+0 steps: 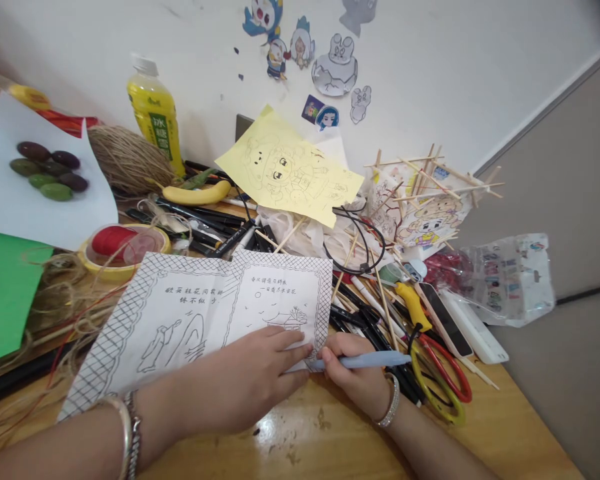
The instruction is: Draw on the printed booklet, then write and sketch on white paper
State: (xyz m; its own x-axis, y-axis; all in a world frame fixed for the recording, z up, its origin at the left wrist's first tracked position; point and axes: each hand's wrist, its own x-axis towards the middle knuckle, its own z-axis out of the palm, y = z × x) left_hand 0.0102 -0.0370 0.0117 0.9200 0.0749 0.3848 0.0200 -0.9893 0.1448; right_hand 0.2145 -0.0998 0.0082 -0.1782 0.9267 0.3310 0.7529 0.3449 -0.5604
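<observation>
Fingers of my right hand [359, 370] grip a blue pen [377, 360] lying crosswise, one end pointing right; the other reaches my left hand [243, 377], hold unclear.

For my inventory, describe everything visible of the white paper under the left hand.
The white paper is creased into two panels with crosshatched borders and handwriting: a robed figure left, a roof and birds right. It lies open on the table. The left hand rests across it; the right hand, holding a pale blue pen, is at its right edge.
</observation>
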